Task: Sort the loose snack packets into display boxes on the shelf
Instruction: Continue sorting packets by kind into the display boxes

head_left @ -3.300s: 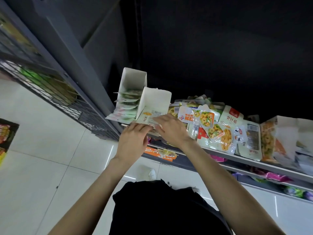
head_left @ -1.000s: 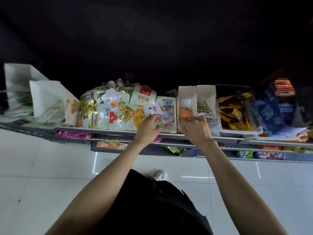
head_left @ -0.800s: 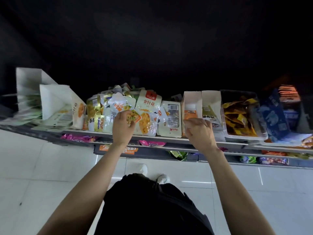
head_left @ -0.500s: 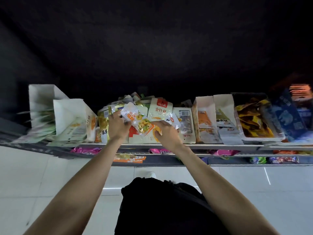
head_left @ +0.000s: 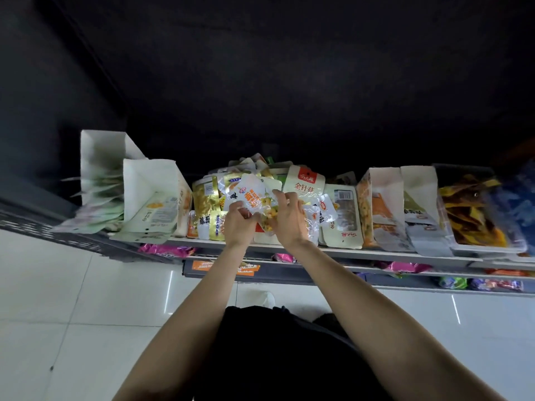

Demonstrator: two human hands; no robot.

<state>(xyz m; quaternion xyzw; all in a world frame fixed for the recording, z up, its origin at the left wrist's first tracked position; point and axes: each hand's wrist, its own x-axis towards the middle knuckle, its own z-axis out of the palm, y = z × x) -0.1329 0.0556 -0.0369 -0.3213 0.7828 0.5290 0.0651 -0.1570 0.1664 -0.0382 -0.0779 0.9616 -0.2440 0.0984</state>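
A heap of loose snack packets lies on the shelf in the middle. My left hand and my right hand meet in front of the heap, and both grip a clear packet with orange print and yellow pieces. A cream packet with a red label stands just right of them. Left of the heap stand two white display boxes, one with pale green packets and one with cream packets. To the right stand two more white boxes.
A clear tub of yellow and dark packets and blue packs sit at the shelf's right end. Lower shelves hold pink and purple packets. A dark wire rack juts out at the left. White floor tiles lie below.
My right hand left the boxes on the right and came to the heap. Both hands now hold the clear packet lifted off the pile. The view has shifted left.
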